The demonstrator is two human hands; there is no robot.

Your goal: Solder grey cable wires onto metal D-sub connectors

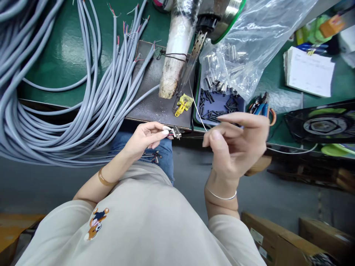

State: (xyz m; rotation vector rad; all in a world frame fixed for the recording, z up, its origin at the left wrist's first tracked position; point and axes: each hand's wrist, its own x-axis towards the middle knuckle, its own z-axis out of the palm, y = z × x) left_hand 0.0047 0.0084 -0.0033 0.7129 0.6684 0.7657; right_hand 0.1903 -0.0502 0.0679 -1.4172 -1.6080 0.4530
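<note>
Between the thumb and fingers of my left hand (145, 137), closed in a pinch, is a small metal multi-pin connector (176, 132) with short coloured wires at its near side. It is held just off the bench edge, over my lap. To the right, the thumb and index finger of my right hand (237, 142) pinch a thin solder wire (197, 110), which runs up toward a spool (227, 22) with a green rim. Above the connector, a long metal-tipped tool (191, 61) points down at the bench beside a yellow clip (181, 107).
Many grey cables (91, 111) with stripped ends cover the left side. A stained white tube (172, 66) hangs over a dark plate (155, 105). Behind my right hand are a tray (197, 107) of black parts, a plastic bag (244, 70) of connectors, pliers (260, 105), a fan (321, 123) and papers (310, 74).
</note>
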